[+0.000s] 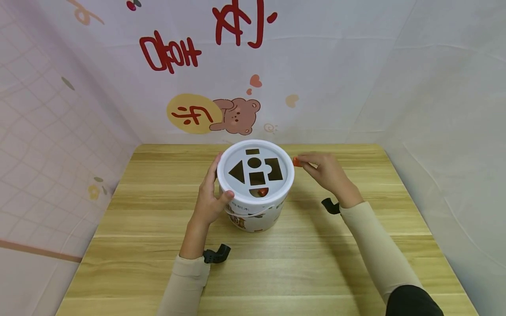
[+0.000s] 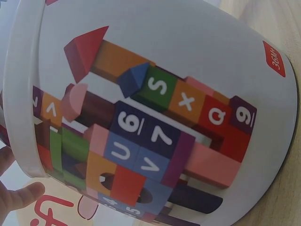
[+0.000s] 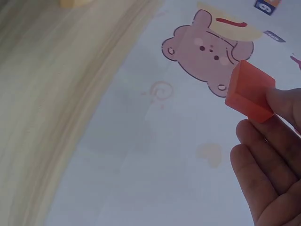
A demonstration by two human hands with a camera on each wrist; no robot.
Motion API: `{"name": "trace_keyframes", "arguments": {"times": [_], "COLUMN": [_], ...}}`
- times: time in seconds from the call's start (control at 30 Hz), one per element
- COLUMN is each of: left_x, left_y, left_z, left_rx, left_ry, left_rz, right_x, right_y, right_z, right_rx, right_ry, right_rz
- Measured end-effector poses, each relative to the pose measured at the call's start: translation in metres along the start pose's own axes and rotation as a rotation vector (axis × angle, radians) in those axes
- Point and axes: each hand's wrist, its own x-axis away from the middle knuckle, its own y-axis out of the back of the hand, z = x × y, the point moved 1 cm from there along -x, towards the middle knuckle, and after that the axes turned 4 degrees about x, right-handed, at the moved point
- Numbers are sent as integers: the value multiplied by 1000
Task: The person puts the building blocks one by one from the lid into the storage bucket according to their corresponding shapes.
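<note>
A white bucket [image 1: 269, 219] stands upright, its side printed with coloured building blocks. Its lid [image 1: 236, 154] has several shaped holes, and a red piece [image 1: 262, 192] shows inside the half-round one. My left hand [image 1: 209, 199] holds the bucket's left side near the rim, with the thumb towards the front. Only its thumb [image 2: 30, 194] and part of a finger show in the left wrist view. To the right of the lid, my right hand [image 1: 326, 171] pinches a small orange-red block [image 3: 251, 89] between thumb and fingers, apart from the bucket.
The bucket stands on a wood-grain table [image 1: 158, 197] with white cloth walls around it. A printed bear [image 1: 237, 116] is on the back cloth [image 1: 332, 66]. Part of a yellowish thing [image 3: 74, 3] shows at the top edge of the right wrist view.
</note>
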Motion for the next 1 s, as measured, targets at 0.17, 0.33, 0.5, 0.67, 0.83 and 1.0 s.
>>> {"name": "trace_keyframes", "arguments": {"times": [0.17, 0.33, 0.5, 0.67, 0.83, 1.0], "left_x": [1, -1, -1, 0, 0, 0], "left_y": [-1, -1, -2, -2, -2, -2], "left_z": [2, 2, 2, 3, 4, 2], "left_rx": [4, 6, 9, 11, 10, 12], "left_ry": [-1, -10, -5, -5, -5, 1], "left_rz": [0, -2, -6, -6, -8, -7], "right_x": [-12, -23, -35, -46, -59, -72], "right_y": [6, 14, 24, 33, 35, 32], "right_z": [2, 5, 12, 21, 32, 44], "right_rx": [2, 22, 32, 38, 35, 33], "right_ry": [48, 66, 79, 109, 155, 201], "right_rz": [-45, -73, -104, -131, -134, -114]}}
